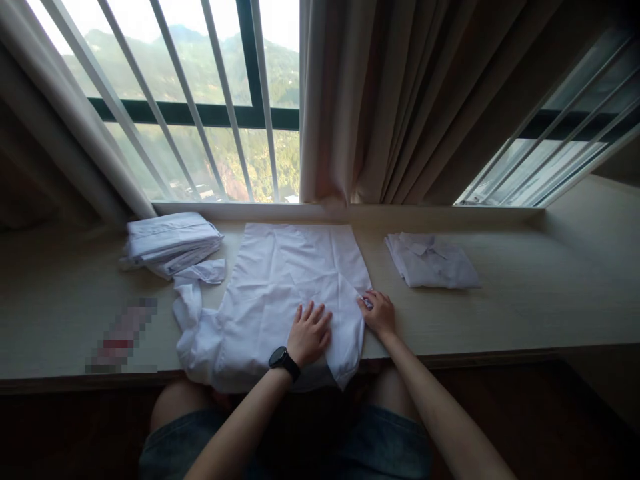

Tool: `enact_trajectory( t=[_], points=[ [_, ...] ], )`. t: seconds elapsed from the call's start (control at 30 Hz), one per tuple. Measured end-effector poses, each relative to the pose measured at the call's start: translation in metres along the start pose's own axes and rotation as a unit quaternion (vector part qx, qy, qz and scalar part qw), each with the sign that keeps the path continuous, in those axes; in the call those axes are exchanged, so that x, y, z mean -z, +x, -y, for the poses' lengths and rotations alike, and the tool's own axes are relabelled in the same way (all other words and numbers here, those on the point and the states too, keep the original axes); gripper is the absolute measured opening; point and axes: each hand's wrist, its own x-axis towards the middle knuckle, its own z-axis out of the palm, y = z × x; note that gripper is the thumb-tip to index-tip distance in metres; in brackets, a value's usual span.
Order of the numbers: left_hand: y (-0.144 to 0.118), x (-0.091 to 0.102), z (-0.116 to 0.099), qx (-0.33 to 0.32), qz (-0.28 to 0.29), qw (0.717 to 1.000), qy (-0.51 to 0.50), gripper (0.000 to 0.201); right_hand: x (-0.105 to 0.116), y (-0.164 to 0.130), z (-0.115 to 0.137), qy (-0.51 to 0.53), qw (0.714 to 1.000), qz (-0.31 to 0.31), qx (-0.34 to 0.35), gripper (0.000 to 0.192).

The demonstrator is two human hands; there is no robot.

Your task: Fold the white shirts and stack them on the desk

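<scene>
I see a white shirt (280,293) spread flat on the pale counter (525,307), lying lengthwise from the window edge toward the near edge, where its lower part hangs slightly over. Its right side is folded inward, making a diagonal crease near the middle. One sleeve trails out crumpled to the left. The cloth is thin, lightly wrinkled, and plain, with no pattern that I can make out.

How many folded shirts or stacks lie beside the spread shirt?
2: a stack at left by the window, and one folded shirt at right. The stack's own count cannot be told.
</scene>
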Motion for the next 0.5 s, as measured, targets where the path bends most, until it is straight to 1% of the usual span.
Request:
enact_trajectory(
  t=[0.07, 0.13, 0.23, 0.3, 0.37, 0.43, 0.47, 0.5],
  points=[
    [-0.008, 0.003, -0.007, -0.01, 0.013, 1.0, -0.004, 0.051, -0.002, 0.0, -0.001, -0.002, 1.0, -0.003, 0.0, 0.029],
    [-0.023, 0.004, -0.018, -0.043, 0.026, 0.999, -0.018, 0.052, -0.002, -0.001, -0.003, 0.0, 1.0, -0.004, 0.0, 0.028],
    [-0.053, -0.003, -0.044, -0.092, 0.04, 0.994, -0.039, 0.055, -0.002, -0.001, -0.003, 0.0, 1.0, -0.001, 0.001, 0.026],
    [-0.072, -0.009, -0.065, -0.099, 0.04, 0.993, -0.048, 0.059, 0.0, -0.002, -0.002, -0.008, 1.0, 0.002, 0.001, 0.026],
    [-0.088, -0.01, -0.082, -0.103, 0.035, 0.992, -0.06, 0.059, 0.001, -0.002, 0.0, -0.02, 1.0, 0.007, 0.003, 0.026],
    [-0.102, -0.005, -0.088, -0.1, 0.021, 0.992, -0.073, 0.055, 0.0, -0.003, 0.0, -0.03, 0.999, 0.011, 0.005, 0.026],
    [-0.109, 0.001, -0.085, -0.086, 0.008, 0.993, -0.077, 0.053, 0.0, -0.004, 0.0, -0.031, 0.999, 0.013, 0.007, 0.026],
    [-0.117, 0.008, -0.076, -0.059, -0.014, 0.995, -0.078, 0.053, 0.0, -0.005, -0.001, -0.029, 0.999, 0.014, 0.009, 0.026]
  ],
)
